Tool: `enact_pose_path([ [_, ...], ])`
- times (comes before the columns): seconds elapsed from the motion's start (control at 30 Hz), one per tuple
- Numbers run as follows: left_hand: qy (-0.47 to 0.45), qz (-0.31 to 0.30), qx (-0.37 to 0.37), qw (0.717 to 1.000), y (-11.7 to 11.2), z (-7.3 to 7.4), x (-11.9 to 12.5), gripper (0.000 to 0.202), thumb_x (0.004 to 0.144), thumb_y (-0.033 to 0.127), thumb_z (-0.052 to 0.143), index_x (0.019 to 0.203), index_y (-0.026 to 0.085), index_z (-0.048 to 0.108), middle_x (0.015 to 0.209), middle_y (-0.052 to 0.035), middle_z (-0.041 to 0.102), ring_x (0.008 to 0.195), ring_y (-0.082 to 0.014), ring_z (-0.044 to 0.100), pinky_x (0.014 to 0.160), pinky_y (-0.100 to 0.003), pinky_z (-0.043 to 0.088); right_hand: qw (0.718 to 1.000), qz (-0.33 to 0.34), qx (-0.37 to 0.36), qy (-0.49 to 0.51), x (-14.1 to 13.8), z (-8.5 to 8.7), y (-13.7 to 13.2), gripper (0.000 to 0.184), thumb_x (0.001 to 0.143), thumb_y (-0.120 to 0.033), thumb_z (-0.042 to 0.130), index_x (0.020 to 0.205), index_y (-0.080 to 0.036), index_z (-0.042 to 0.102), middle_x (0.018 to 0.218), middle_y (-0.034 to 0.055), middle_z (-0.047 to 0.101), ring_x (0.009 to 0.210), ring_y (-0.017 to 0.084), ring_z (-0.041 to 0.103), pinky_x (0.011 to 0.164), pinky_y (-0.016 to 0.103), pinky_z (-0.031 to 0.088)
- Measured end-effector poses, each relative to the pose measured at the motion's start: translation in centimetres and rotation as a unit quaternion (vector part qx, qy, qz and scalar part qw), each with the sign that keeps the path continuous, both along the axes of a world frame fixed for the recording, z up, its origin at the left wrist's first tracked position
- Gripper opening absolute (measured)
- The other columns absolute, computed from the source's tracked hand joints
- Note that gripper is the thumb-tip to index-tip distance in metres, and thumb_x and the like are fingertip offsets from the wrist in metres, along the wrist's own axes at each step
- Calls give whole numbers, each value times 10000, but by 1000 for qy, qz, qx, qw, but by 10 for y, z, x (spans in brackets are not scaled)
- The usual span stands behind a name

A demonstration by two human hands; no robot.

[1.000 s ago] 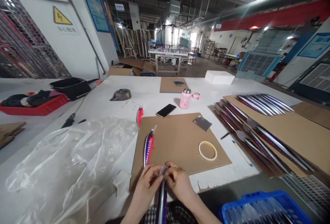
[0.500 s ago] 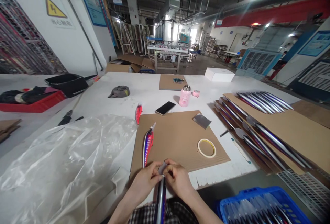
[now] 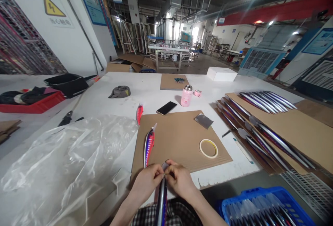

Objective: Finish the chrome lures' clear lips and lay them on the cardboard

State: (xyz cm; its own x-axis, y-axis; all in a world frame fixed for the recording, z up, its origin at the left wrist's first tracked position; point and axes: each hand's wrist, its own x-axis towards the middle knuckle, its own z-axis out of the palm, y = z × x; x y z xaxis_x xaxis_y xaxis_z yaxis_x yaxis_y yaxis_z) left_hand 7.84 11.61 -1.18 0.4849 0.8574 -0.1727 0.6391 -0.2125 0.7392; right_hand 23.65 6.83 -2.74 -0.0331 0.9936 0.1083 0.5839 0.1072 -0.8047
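Observation:
A silver and purple fishing lure (image 3: 161, 201) points away from me at the table's front edge, its clear lip between my fingertips. My left hand (image 3: 148, 178) is closed in a pinch on the left side of the lure's lip end. From the right, my right hand (image 3: 179, 179) pinches the same end, thumb and forefinger pressed together. My fingers partly hide the lip. Just beyond my left hand, a red, white and purple lure (image 3: 149, 147) lies on the cardboard sheet (image 3: 174, 136). A roll of tape (image 3: 208, 148) rests on the sheet's right part.
Crumpled clear plastic (image 3: 70, 163) covers the left side. A phone (image 3: 167, 108), pink bottle (image 3: 186, 96) and small red lure (image 3: 139, 114) lie farther back. Lures on stacked cardboard (image 3: 260, 122) stand at right, above a blue basket (image 3: 244, 195) of lures at the lower right.
My left fingertips have shifted slightly inward, closer to the right ones at the lure's lip. Both hands keep hold of that end; the other objects stay where they were.

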Motion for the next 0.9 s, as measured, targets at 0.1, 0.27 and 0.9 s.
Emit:
enact_pose_path([
  [0.1, -11, -7, 9, 1000, -2, 1, -2, 146, 780, 190, 461, 729, 211, 596, 676, 36, 615, 673, -141, 604, 635, -214, 417, 1000, -23, 5, 5, -4, -2, -1, 245, 725, -15, 547, 736, -212, 692, 1013, 65, 719, 1074, 201, 631, 867, 297, 481],
  [0.27, -18, 28, 56, 998, -6, -5, -2, 156, 793, 189, 455, 814, 215, 607, 922, -18, 594, 757, -158, 606, 752, -287, 455, 999, -25, 28, 19, -6, -5, -3, 258, 738, -3, 530, 716, -214, 676, 950, 21, 697, 883, 155, 657, 794, 239, 471],
  [0.9, -11, 28, 124, 992, -19, -21, -1, 206, 903, 275, 423, 813, 244, 606, 916, -1, 605, 812, -154, 625, 753, -269, 460, 1000, -22, 4, 12, 2, -9, 0, 459, 706, -6, 581, 1119, -201, 616, 1324, 119, 561, 1194, 221, 550, 981, 338, 427],
])
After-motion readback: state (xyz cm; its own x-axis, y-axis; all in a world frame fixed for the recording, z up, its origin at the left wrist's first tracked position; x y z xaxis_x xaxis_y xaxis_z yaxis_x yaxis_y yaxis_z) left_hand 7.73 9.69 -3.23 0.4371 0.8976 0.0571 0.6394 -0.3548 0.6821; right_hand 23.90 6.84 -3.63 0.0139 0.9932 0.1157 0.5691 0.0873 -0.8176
